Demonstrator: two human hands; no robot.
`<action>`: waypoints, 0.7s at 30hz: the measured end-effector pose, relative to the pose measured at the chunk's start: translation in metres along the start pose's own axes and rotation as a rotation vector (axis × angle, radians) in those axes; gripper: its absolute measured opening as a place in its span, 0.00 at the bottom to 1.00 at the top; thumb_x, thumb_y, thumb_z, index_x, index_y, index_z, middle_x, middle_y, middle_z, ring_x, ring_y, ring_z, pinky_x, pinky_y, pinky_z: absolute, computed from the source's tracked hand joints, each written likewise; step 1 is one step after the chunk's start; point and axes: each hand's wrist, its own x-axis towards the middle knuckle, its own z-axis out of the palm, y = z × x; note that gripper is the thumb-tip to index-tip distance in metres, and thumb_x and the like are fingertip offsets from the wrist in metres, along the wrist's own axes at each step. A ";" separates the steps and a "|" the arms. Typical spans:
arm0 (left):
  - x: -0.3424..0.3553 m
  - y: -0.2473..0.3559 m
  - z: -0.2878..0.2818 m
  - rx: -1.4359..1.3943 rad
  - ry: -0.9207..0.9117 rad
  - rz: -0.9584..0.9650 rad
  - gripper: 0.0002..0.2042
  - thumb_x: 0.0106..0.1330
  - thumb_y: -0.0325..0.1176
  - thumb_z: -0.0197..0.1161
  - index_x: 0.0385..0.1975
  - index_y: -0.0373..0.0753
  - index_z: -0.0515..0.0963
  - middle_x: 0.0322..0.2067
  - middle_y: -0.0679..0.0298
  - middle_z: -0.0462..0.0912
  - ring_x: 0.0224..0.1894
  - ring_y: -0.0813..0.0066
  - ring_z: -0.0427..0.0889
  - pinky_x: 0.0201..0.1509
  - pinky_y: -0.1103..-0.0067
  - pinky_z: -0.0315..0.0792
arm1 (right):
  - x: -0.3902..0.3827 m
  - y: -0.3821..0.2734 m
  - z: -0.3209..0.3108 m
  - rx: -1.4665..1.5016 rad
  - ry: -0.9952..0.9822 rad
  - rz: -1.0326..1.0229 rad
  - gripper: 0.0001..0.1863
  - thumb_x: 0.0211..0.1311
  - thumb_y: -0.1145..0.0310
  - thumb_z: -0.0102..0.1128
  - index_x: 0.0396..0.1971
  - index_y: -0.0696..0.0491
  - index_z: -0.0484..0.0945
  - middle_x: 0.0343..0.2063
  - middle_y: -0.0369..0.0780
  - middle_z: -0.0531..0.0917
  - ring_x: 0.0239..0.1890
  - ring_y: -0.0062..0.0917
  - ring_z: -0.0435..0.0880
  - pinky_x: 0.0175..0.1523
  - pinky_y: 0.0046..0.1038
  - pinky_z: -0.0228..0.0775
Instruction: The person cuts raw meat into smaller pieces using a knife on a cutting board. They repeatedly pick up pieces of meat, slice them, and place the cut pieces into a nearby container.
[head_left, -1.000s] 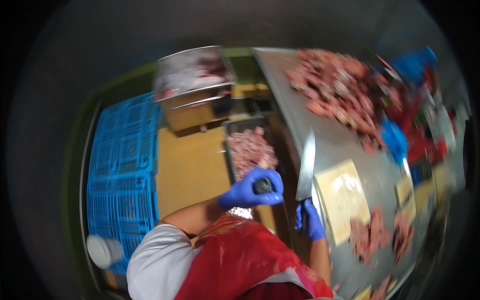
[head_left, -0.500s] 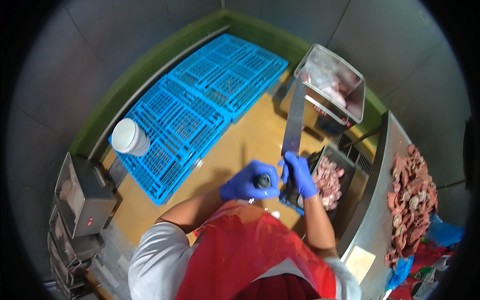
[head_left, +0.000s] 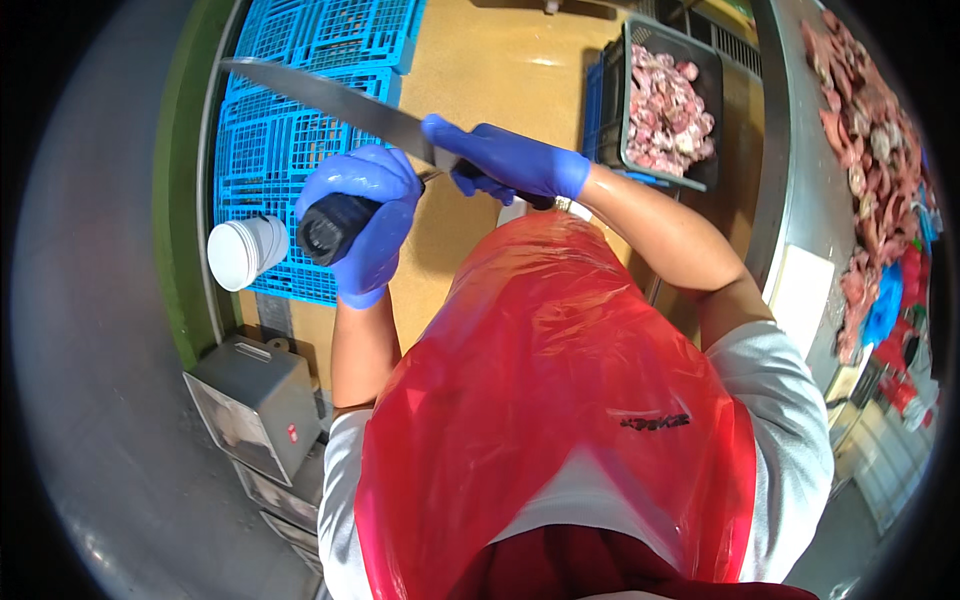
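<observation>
My right hand (head_left: 525, 160), in a blue glove, grips the dark handle of a long knife (head_left: 340, 103). The broad blade reaches away to the far left, passing beyond my left hand (head_left: 385, 205). That hand, gloved in blue as well, is wrapped round the thick black handle of a sharpening steel (head_left: 335, 228), whose butt end faces me. A short stretch of thin metal rod shows between the two hands, close to the heel of the blade. Whether rod and blade touch, I cannot tell. The rest of the rod is hidden.
Blue plastic pallets (head_left: 260, 145) lie at the left, bearing a white bucket (head_left: 235, 255). Metal bins (head_left: 255, 400) stand nearer. A dark crate (head_left: 706, 75) of meat pieces sits ahead right, beside a metal table (head_left: 800, 190) heaped with meat (head_left: 880, 130).
The knife has swung from pointing ahead to pointing far left. Both hands have come up and the steel has moved left. My view has turned, so the surroundings have shifted.
</observation>
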 end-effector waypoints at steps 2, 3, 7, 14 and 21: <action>0.004 0.000 0.002 0.059 -0.027 0.031 0.08 0.52 0.24 0.54 0.32 0.33 0.72 0.23 0.59 0.71 0.22 0.70 0.67 0.29 0.72 0.63 | -0.006 -0.011 0.004 -0.028 0.014 -0.069 0.50 0.49 0.12 0.28 0.12 0.52 0.68 0.10 0.34 0.66 0.13 0.20 0.66 0.23 0.26 0.62; 0.007 0.002 0.005 0.063 -0.021 0.030 0.08 0.52 0.25 0.54 0.33 0.33 0.72 0.22 0.59 0.71 0.22 0.70 0.66 0.29 0.73 0.63 | -0.005 -0.011 0.004 -0.037 0.036 -0.065 0.51 0.51 0.13 0.28 0.12 0.52 0.69 0.10 0.34 0.66 0.13 0.20 0.66 0.23 0.26 0.62; 0.010 0.004 0.004 0.044 -0.009 0.040 0.07 0.53 0.26 0.52 0.32 0.34 0.72 0.20 0.60 0.69 0.22 0.71 0.65 0.28 0.72 0.62 | -0.003 -0.009 0.006 -0.080 0.065 -0.005 0.50 0.56 0.16 0.28 0.13 0.54 0.70 0.08 0.35 0.65 0.13 0.20 0.67 0.24 0.27 0.62; 0.006 0.008 -0.020 -0.073 0.079 -0.016 0.08 0.51 0.14 0.61 0.29 0.34 0.74 0.26 0.57 0.77 0.27 0.68 0.75 0.31 0.74 0.71 | -0.033 0.086 0.001 -0.180 0.059 0.304 0.49 0.56 0.17 0.33 0.10 0.54 0.69 0.10 0.39 0.69 0.11 0.26 0.69 0.22 0.31 0.65; 0.018 -0.005 -0.027 -0.033 0.140 -0.035 0.08 0.54 0.16 0.62 0.28 0.37 0.74 0.25 0.64 0.77 0.25 0.78 0.74 0.27 0.82 0.67 | -0.075 0.152 -0.033 -0.806 0.198 0.439 0.50 0.54 0.19 0.42 0.18 0.60 0.82 0.20 0.54 0.82 0.25 0.47 0.84 0.35 0.43 0.75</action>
